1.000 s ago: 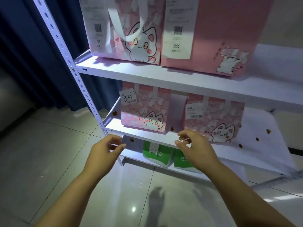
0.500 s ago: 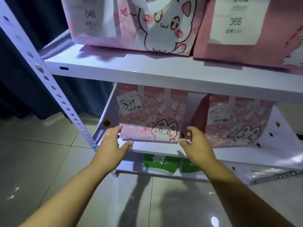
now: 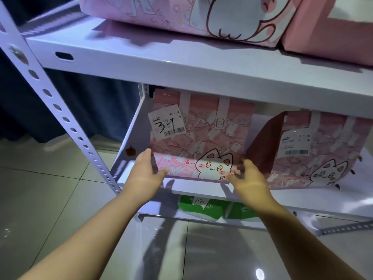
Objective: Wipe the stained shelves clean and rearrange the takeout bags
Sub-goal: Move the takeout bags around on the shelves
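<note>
Left hand (image 3: 144, 174): brought forward from the middle shelf (image 3: 197, 187) edge and set against the lower left corner of the pink bag marked 34 (image 3: 201, 138). Right hand (image 3: 249, 178): brought likewise to its lower right corner.

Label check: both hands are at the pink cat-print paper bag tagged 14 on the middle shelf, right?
No, its white tag reads 34. Head view: left hand and right hand are at the pink cat-print paper bag tagged 34 on the white middle shelf.
</note>
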`<action>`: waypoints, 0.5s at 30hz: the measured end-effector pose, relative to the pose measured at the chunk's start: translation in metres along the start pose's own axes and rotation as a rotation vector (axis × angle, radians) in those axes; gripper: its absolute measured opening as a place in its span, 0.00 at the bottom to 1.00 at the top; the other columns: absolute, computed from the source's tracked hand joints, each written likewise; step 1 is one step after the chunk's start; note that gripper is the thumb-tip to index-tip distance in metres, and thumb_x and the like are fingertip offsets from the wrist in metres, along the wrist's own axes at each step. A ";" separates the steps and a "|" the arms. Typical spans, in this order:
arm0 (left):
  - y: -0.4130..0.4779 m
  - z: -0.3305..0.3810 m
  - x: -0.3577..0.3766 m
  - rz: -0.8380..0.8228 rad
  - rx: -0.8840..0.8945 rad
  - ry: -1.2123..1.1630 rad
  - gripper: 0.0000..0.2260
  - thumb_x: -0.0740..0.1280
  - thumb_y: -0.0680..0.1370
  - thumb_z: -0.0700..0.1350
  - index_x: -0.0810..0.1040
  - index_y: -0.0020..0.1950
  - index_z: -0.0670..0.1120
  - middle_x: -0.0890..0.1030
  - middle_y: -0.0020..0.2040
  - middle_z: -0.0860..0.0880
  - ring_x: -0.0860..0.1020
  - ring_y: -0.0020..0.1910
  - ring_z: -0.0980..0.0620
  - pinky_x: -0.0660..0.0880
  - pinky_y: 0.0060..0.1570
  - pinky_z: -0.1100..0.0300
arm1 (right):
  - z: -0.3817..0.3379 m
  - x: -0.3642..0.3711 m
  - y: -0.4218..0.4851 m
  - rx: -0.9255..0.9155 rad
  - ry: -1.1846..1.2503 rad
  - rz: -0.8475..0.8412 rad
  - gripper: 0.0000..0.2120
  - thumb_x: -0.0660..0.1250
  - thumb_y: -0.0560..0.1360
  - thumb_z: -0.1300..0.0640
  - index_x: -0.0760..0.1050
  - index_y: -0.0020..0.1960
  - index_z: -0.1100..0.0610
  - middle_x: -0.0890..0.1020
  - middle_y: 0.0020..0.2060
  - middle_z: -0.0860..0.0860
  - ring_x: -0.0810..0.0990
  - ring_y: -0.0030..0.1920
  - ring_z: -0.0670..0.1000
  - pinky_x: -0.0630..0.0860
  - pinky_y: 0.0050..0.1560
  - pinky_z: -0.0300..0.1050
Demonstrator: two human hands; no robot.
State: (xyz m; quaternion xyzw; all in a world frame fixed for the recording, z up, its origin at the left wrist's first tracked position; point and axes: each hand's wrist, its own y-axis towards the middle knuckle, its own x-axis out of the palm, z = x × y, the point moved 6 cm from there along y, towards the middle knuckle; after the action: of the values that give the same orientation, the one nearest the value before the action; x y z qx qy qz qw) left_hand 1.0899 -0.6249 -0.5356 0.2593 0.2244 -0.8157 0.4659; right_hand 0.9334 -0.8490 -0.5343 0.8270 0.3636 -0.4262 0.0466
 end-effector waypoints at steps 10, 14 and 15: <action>-0.008 0.000 -0.003 0.003 0.036 -0.044 0.22 0.69 0.74 0.47 0.68 0.66 0.49 0.71 0.64 0.51 0.70 0.62 0.53 0.69 0.60 0.54 | 0.008 0.001 -0.007 -0.039 0.135 0.007 0.25 0.69 0.73 0.57 0.66 0.68 0.56 0.75 0.62 0.52 0.75 0.61 0.53 0.73 0.62 0.56; -0.023 0.007 -0.008 0.090 0.057 0.006 0.27 0.70 0.74 0.47 0.65 0.70 0.47 0.67 0.66 0.49 0.68 0.59 0.53 0.66 0.57 0.61 | 0.012 -0.009 -0.021 -0.071 0.114 0.061 0.29 0.69 0.74 0.55 0.63 0.72 0.52 0.73 0.65 0.51 0.74 0.60 0.50 0.71 0.63 0.50; -0.027 0.011 -0.009 0.106 0.068 0.022 0.27 0.70 0.74 0.47 0.65 0.70 0.46 0.67 0.66 0.48 0.68 0.58 0.53 0.66 0.57 0.60 | 0.014 -0.013 -0.026 -0.077 0.118 0.076 0.29 0.68 0.74 0.55 0.63 0.72 0.52 0.73 0.65 0.51 0.73 0.58 0.49 0.71 0.61 0.46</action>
State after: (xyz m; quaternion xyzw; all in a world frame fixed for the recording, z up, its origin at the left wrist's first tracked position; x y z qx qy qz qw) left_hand 1.0673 -0.6134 -0.5177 0.2955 0.1876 -0.7941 0.4969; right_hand 0.9022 -0.8427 -0.5270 0.8614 0.3502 -0.3605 0.0729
